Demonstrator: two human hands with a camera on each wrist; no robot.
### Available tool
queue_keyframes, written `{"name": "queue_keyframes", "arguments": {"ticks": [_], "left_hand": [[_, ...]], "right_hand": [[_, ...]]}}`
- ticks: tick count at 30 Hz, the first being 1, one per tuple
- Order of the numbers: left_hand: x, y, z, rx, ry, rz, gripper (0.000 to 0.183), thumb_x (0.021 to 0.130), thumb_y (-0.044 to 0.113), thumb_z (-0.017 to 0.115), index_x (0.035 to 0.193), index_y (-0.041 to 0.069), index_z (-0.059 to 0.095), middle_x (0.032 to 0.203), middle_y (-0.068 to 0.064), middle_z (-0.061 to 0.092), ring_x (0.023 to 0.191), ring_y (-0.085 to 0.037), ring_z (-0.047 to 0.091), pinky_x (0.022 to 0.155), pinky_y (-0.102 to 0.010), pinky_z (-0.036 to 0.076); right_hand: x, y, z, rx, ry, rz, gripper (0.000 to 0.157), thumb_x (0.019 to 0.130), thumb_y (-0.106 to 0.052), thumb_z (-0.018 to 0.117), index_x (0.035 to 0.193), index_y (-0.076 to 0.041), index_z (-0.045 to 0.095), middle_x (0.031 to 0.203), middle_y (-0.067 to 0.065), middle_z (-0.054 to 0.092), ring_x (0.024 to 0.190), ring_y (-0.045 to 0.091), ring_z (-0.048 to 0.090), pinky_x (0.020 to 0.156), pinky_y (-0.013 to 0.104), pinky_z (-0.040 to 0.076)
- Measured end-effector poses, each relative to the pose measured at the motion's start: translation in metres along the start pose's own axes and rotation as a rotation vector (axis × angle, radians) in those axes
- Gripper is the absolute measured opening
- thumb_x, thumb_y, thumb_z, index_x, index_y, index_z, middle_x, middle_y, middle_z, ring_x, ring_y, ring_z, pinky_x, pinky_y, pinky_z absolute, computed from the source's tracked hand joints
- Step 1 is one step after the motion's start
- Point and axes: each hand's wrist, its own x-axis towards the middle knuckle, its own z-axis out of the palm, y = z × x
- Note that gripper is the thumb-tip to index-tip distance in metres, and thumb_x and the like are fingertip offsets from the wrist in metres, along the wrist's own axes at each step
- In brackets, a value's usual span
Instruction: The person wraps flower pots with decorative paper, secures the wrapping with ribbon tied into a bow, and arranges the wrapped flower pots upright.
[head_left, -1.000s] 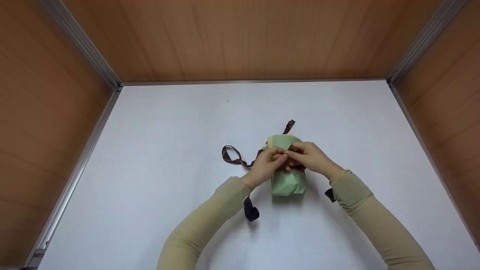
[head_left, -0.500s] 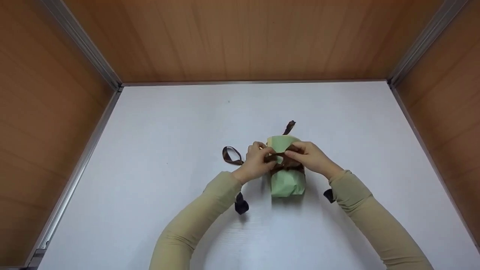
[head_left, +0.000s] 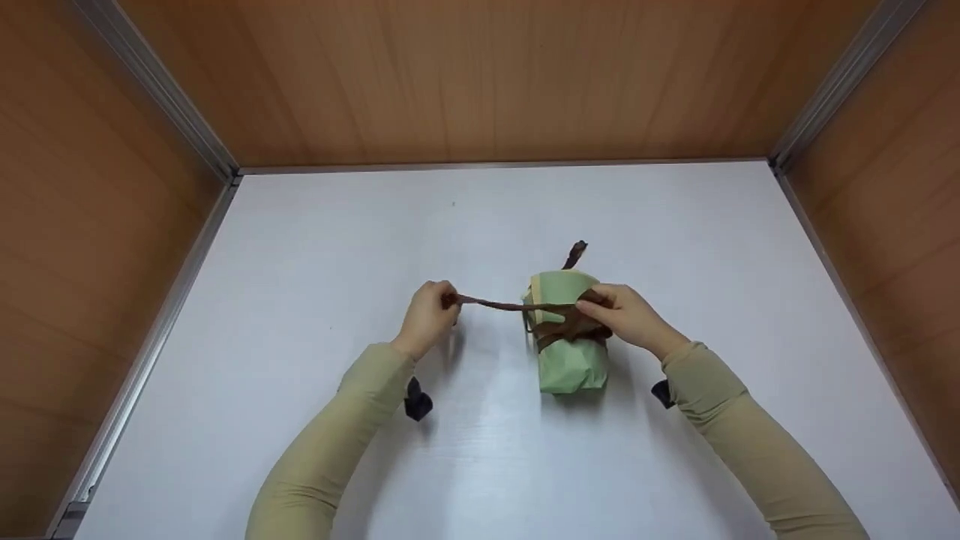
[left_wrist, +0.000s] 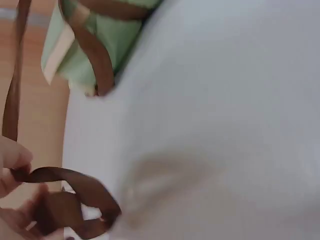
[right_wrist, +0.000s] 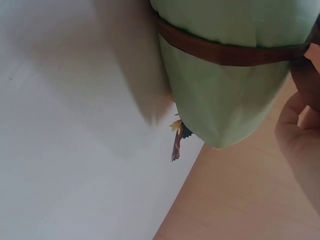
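A bundle wrapped in pale green paper (head_left: 571, 371) lies on the white table, with a brown ribbon (head_left: 504, 306) tied around its middle. My left hand (head_left: 429, 319), out to the left, grips one length of that ribbon, which stretches nearly straight across to the bundle. In the left wrist view a slack ribbon loop (left_wrist: 100, 195) hangs from those fingers. Close over the bundle, my right hand (head_left: 634, 319) pinches the ribbon between thumb and fingers. A brown, withered-looking tip (right_wrist: 176, 145) with yellow bits sticks out from the bundle's far end.
Wood-grain panels (head_left: 480, 82) rise at the back and both sides of the white table (head_left: 337, 247), with metal rails along their joins. A dark strap end (head_left: 418, 401) hangs beneath my left sleeve, another (head_left: 663, 393) beneath the right.
My left hand has moved left from the bundle, drawing the ribbon out into a line. The ribbon loop lying left of the bundle has gone from the table. My right hand has hardly moved.
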Motion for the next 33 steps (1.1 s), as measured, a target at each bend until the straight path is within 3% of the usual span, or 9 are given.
{"name": "queue_keyframes", "arguments": {"ticks": [3, 5, 8, 12, 15, 18, 22, 29, 33], "left_hand": [[-0.006, -0.015, -0.006, 0.109, -0.048, -0.096, 0.011, 0.088, 0.002, 0.059, 0.094, -0.002, 0.067, 0.096, -0.017, 0.059, 0.092, -0.03, 0.056, 0.082, -0.041, 0.048], [-0.009, -0.022, -0.008, 0.183, -0.086, -0.128, 0.012, 0.088, 0.003, 0.059, 0.094, -0.001, 0.068, 0.1, -0.019, 0.06, 0.097, -0.032, 0.056, 0.086, -0.042, 0.047], [-0.014, -0.031, -0.009, 0.219, -0.131, -0.16, 0.01, 0.088, 0.002, 0.058, 0.092, -0.002, 0.067, 0.103, -0.021, 0.058, 0.101, -0.034, 0.057, 0.086, -0.043, 0.049], [-0.015, -0.033, -0.011, 0.145, -0.122, -0.183, 0.008, 0.088, -0.002, 0.058, 0.089, -0.003, 0.065, 0.098, -0.02, 0.062, 0.094, -0.029, 0.06, 0.081, -0.038, 0.051], [-0.014, -0.025, -0.014, 0.014, -0.095, -0.162, 0.007, 0.087, -0.004, 0.057, 0.089, -0.004, 0.064, 0.092, -0.017, 0.065, 0.086, -0.025, 0.062, 0.077, -0.034, 0.051], [-0.016, -0.005, -0.015, -0.156, -0.108, -0.091, 0.008, 0.087, -0.006, 0.055, 0.088, -0.005, 0.062, 0.092, -0.019, 0.066, 0.084, -0.025, 0.066, 0.076, -0.033, 0.053], [-0.024, 0.039, -0.005, -0.301, -0.188, 0.062, 0.009, 0.088, -0.005, 0.055, 0.09, -0.006, 0.063, 0.096, -0.022, 0.067, 0.088, -0.027, 0.068, 0.077, -0.03, 0.055], [-0.034, 0.125, 0.037, -0.328, -0.375, 0.276, 0.014, 0.091, 0.0, 0.056, 0.1, -0.002, 0.066, 0.1, -0.014, 0.067, 0.086, -0.012, 0.063, 0.072, -0.019, 0.052], [-0.033, 0.155, 0.069, -0.197, -0.47, 0.413, 0.017, 0.094, 0.009, 0.056, 0.107, 0.003, 0.066, 0.106, -0.007, 0.067, 0.093, -0.005, 0.059, 0.079, -0.012, 0.047]], "right_hand": [[0.001, 0.0, 0.0, 0.0, -0.013, 0.006, 0.026, 0.096, -0.025, 0.057, 0.088, -0.001, 0.06, 0.074, -0.001, 0.051, 0.066, 0.013, 0.045, 0.058, 0.024, 0.038], [0.001, -0.001, 0.001, 0.0, -0.018, 0.01, 0.026, 0.096, -0.026, 0.057, 0.088, -0.001, 0.06, 0.075, -0.001, 0.051, 0.067, 0.013, 0.045, 0.059, 0.024, 0.039], [0.003, -0.002, 0.0, 0.0, -0.004, 0.02, 0.026, 0.096, -0.026, 0.057, 0.091, -0.001, 0.062, 0.079, 0.001, 0.057, 0.071, 0.013, 0.048, 0.063, 0.025, 0.041], [0.009, -0.001, -0.002, 0.008, 0.055, 0.033, 0.028, 0.096, -0.027, 0.056, 0.095, 0.0, 0.064, 0.088, 0.005, 0.063, 0.079, 0.013, 0.052, 0.071, 0.026, 0.044], [0.014, 0.001, -0.007, 0.045, 0.077, 0.039, 0.029, 0.096, -0.027, 0.055, 0.098, 0.001, 0.064, 0.09, 0.002, 0.063, 0.082, 0.011, 0.053, 0.074, 0.025, 0.045], [0.019, 0.004, -0.013, 0.084, 0.031, 0.057, 0.029, 0.096, -0.025, 0.055, 0.1, 0.002, 0.064, 0.086, -0.003, 0.059, 0.081, 0.009, 0.052, 0.074, 0.025, 0.044], [0.025, 0.006, -0.028, 0.096, -0.087, 0.076, 0.027, 0.097, -0.024, 0.055, 0.098, 0.002, 0.063, 0.084, -0.006, 0.059, 0.08, 0.009, 0.053, 0.077, 0.028, 0.045], [0.03, 0.005, -0.053, 0.094, -0.295, 0.08, 0.029, 0.096, -0.024, 0.056, 0.105, 0.003, 0.064, 0.091, -0.007, 0.066, 0.087, 0.008, 0.06, 0.085, 0.032, 0.049], [0.031, 0.001, -0.065, 0.057, -0.337, 0.081, 0.026, 0.095, -0.022, 0.057, 0.101, 0.002, 0.064, 0.091, -0.005, 0.067, 0.092, 0.008, 0.064, 0.091, 0.032, 0.049]]}}
